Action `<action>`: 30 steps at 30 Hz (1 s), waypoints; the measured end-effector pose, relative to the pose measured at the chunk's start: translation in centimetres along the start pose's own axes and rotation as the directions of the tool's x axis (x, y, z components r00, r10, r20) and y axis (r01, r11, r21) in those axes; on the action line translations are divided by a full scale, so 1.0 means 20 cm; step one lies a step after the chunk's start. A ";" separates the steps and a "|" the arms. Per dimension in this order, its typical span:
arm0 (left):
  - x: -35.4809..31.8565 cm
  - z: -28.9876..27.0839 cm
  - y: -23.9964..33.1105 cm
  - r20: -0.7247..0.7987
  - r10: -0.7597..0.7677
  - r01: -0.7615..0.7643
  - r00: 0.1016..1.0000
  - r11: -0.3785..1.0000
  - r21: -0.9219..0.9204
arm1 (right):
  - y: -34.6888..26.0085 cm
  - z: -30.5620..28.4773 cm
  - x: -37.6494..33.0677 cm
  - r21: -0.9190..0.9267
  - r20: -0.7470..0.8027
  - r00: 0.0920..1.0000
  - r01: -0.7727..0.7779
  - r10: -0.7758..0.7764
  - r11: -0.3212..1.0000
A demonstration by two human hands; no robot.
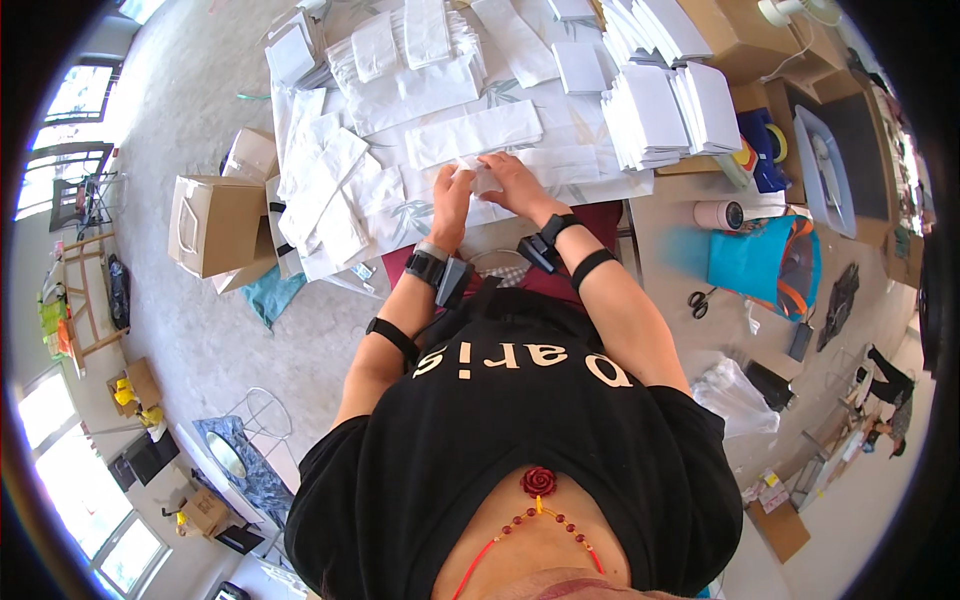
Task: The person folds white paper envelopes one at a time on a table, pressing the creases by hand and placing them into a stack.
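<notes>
Table: we work at a wide table under a white leaf-printed cloth [500,95], strewn with flat white paper bags.
Stacks: neat piles of folded white paper bags [665,115] stand at our far right, well apart from our hands.
Box: a brown cardboard box with a handle [215,225] sits left of the table.
Piece: the small white folded paper piece [484,176] lies at the table's near edge, between our hands.
Left hand [452,192]: fingers closed on the piece's left end.
Right hand [515,180]: pinching its right end.
</notes>
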State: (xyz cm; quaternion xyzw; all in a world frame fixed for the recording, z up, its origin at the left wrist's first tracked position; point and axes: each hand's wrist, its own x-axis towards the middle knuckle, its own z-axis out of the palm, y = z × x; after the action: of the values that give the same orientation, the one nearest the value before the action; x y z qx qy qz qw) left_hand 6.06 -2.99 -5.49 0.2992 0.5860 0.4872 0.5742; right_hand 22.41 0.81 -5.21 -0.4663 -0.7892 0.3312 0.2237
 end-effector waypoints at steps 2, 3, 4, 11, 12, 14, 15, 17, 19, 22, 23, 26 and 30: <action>0.02 0.03 0.00 -0.021 0.040 -0.034 0.999 0.971 0.235 | 0.00 -0.08 -0.02 0.223 0.058 0.994 -0.108 0.097 0.969; 0.03 0.06 0.00 0.010 0.091 -0.089 0.996 0.946 0.311 | 0.06 -0.09 -0.05 0.314 0.032 0.985 -0.171 0.170 0.934; 0.03 0.10 0.01 0.043 0.139 -0.144 0.989 0.912 0.385 | 0.13 -0.10 -0.07 0.405 0.013 0.970 -0.227 0.243 0.886; -0.01 0.14 0.07 0.060 0.102 -0.118 0.993 0.909 0.400 | 0.07 -0.19 -0.08 0.628 -0.041 0.788 -0.458 0.615 0.629; -0.01 0.12 0.07 0.067 0.107 -0.124 0.992 0.921 0.369 | 0.03 -0.20 -0.08 0.555 -0.097 0.779 -0.474 0.620 0.683; -0.02 0.12 0.09 0.067 0.057 -0.076 0.996 0.943 0.323 | 0.16 -0.11 -0.10 0.455 -0.226 0.804 -0.412 0.550 0.789; -0.02 0.10 0.09 0.056 0.034 -0.049 0.998 0.952 0.302 | 0.16 -0.09 -0.09 0.400 -0.277 0.819 -0.378 0.503 0.835; -0.01 0.08 0.08 -0.010 0.010 -0.009 1.000 0.997 0.081 | 0.18 -0.07 -0.10 0.285 -0.347 0.824 -0.362 0.447 0.888; 0.01 0.03 0.05 -0.100 0.044 -0.048 0.994 0.998 -0.039 | 0.17 -0.06 -0.10 0.215 -0.388 0.828 -0.346 0.405 0.913; 0.03 -0.04 0.07 -0.257 0.230 -0.224 0.939 0.973 0.052 | 0.17 -0.05 -0.09 0.182 -0.408 0.825 -0.345 0.390 0.921; 0.01 -0.05 0.07 -0.215 0.295 -0.249 0.931 0.944 0.214 | 0.17 -0.05 -0.10 0.175 -0.407 0.823 -0.355 0.396 0.918; -0.09 -0.03 0.14 -0.001 0.416 -0.346 0.909 0.757 0.555 | 0.15 -0.06 -0.11 0.179 -0.408 0.818 -0.364 0.406 0.914; -0.10 -0.01 0.06 0.363 0.508 -0.585 0.781 0.394 0.709 | 0.13 -0.06 -0.10 0.181 -0.390 0.815 -0.389 0.429 0.903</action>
State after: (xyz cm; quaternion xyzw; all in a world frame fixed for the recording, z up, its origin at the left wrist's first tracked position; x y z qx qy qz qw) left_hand 5.94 -4.40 -3.71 0.7168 0.5808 0.3222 0.2121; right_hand 25.60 0.26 -6.44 -0.6742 -0.5871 0.2996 0.3332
